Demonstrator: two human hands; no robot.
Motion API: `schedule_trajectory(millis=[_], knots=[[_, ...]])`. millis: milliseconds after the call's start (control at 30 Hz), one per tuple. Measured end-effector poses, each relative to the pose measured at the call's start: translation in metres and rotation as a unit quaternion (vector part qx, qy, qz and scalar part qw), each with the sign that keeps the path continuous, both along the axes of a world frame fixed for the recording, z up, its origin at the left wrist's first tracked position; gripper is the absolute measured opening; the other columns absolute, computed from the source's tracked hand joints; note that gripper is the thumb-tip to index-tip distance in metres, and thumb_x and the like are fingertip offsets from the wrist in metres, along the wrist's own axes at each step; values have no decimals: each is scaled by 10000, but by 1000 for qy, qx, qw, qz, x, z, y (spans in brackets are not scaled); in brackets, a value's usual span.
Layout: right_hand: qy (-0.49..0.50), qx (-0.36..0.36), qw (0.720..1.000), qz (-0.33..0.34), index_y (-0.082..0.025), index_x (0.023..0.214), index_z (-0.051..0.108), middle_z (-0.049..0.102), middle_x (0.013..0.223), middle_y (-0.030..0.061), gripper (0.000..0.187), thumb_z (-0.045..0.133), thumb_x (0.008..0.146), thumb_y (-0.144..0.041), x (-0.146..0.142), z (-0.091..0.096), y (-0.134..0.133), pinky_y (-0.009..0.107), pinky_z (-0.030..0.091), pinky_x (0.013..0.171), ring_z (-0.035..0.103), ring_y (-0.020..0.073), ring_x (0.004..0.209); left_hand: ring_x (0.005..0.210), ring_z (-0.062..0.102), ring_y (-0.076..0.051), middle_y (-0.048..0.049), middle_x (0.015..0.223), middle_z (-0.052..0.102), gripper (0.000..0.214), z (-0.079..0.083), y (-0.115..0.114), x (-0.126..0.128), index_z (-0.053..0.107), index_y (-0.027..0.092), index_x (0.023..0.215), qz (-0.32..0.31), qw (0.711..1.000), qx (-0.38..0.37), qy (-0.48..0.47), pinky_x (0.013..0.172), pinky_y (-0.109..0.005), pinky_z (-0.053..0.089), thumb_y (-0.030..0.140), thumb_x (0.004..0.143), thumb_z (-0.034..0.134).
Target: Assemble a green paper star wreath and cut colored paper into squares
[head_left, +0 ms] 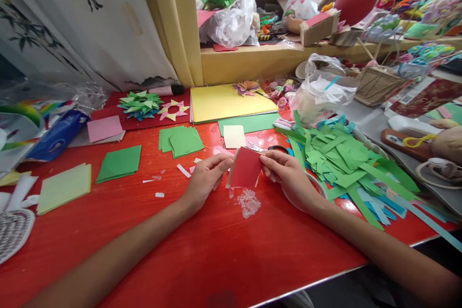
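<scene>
Both my hands hold a small red paper square [245,168] just above the red table [202,250]. My left hand [205,178] pinches its left edge with closed fingers. My right hand [287,173] grips its right edge, thumb and fingers pressed on the paper. Scissors [274,148] lie just behind the red square. A crumpled scrap of clear tape [249,202] lies on the table below the paper.
Green paper stacks [180,140] [119,163], a pale green stack [65,186], a yellow sheet pile [227,101] and folded green stars [140,104] lie behind. A heap of green and blue strips [339,163] fills the right. A plastic bag [321,91] and basket [377,84] stand beyond.
</scene>
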State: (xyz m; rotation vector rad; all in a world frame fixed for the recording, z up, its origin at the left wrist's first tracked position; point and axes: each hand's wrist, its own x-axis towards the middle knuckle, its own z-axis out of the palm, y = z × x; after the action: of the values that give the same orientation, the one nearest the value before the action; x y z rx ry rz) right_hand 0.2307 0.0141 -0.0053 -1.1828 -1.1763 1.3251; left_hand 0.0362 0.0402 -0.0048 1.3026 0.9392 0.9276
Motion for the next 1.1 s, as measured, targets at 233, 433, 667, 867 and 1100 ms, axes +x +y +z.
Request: schedule_trajectory(millis=[233,433,667,867,1100], knots=[[-12,-12,1000,6,-168,841,558,458,602,-32,217,552,828,-384,-1,2,-1,205,247,471,359,62,512,380,274,-43,70,454,367,280,-1,1,0,634,175,899,-12,1000,-17,-21,394,-201,200,419,764,609],[-19,-32,999,6,-178,846,547,456,601,-38,229,561,815,-405,0,1,-1,197,250,468,352,60,504,389,302,-46,64,472,404,321,-2,2,0,624,170,915,-28,999,-20,-22,398,-202,204,444,748,616],[-25,-32,999,17,-180,840,546,457,597,-41,217,553,825,-397,0,2,-1,193,261,467,362,55,499,409,333,-47,51,505,447,309,0,1,-1,633,182,907,-41,998,-23,-34,411,-194,235,443,742,622],[-34,-30,999,30,-174,820,551,454,591,-39,209,544,832,-383,0,3,-1,198,263,453,367,57,489,418,350,-59,47,509,444,364,2,-1,1,636,176,968,-68,997,-25,-27,422,-193,278,455,735,620],[-29,-22,998,42,-177,824,547,460,591,-41,195,530,848,-369,1,3,-1,199,262,461,367,54,488,451,374,-49,38,573,475,307,2,0,0,628,196,1004,-108,992,-32,-53,435,-179,303,409,789,577]])
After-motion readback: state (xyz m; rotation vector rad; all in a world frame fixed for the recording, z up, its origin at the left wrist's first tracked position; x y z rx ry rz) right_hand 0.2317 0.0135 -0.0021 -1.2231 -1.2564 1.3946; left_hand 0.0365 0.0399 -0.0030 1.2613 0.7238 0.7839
